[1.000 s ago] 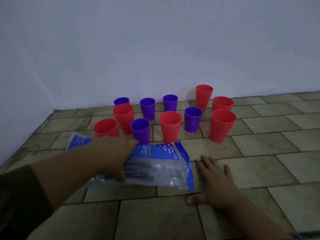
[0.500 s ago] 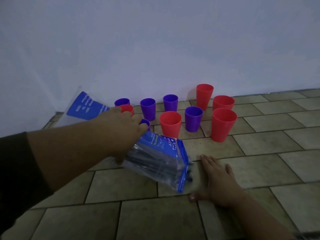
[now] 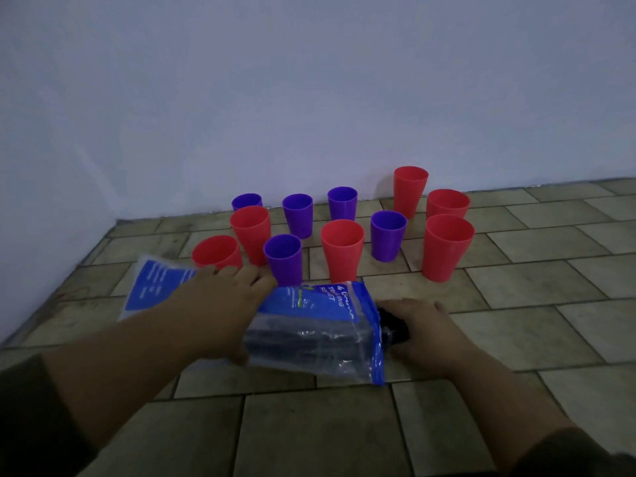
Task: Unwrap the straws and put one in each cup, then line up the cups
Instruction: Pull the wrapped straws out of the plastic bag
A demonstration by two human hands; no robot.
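while left hand grips the straw bag, right hand clasps straws at its mouth, cups empty.

Floor: eleven cups clustered at rear, before the wall. Bag of straws lies in front of the cups. Left hand on the bag's middle; right hand at its right end, on protruding straw ends.

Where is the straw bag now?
Head view, low centre, just before the nearest purple cup and red cup; the left hand grips the straw bag, the right hand is at its right end.
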